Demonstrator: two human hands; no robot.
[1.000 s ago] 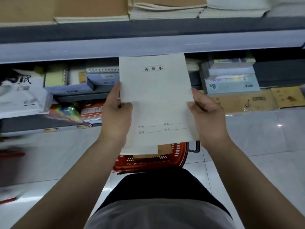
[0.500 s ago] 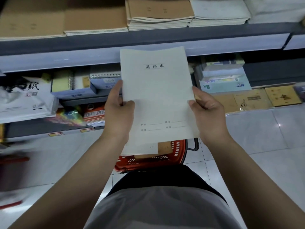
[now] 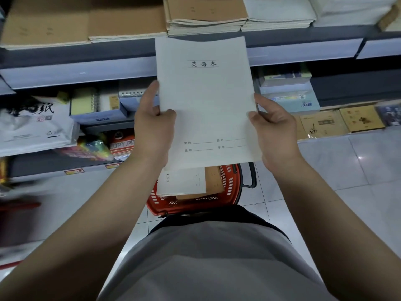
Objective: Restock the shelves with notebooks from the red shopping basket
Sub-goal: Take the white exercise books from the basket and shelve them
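Pale grey-white, the exercise book [image 3: 206,101] is held upright at centre frame, its top edge overlapping the upper shelf [image 3: 86,61] at 12 o'clock. The left hand [image 3: 153,127] pinches its left edge, the right hand [image 3: 274,131] its right edge, thumbs on the cover. At 6 o'clock of the book, the red shopping basket [image 3: 195,205] holds more notebooks [image 3: 182,183].

Both hands, left [image 3: 153,127] and right [image 3: 274,135], grip a pale notebook [image 3: 206,101] above the red basket [image 3: 195,203].
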